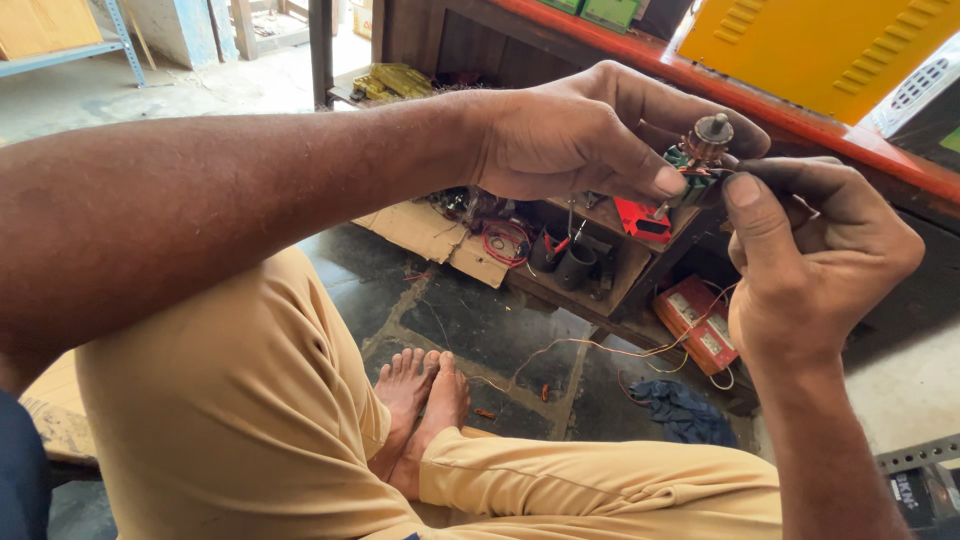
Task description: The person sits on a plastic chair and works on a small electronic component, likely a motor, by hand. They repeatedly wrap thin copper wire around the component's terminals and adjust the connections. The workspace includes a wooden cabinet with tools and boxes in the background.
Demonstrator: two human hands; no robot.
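A small motor armature (706,148) with copper windings, a green end piece and a round metal top is held up in front of me. My left hand (590,135) wraps over it from the left, thumb pressed beside its red wires. My right hand (810,265) comes up from below right, thumb and fingers pinching the armature's right side. Whether a tool is in that hand is hidden.
Below the hands stands a low wooden shelf (600,290) with red wire, black cylinders and a red part. A red box (697,325) and a blue cloth (685,410) lie on the dark floor. My crossed legs and bare feet (420,405) fill the lower view.
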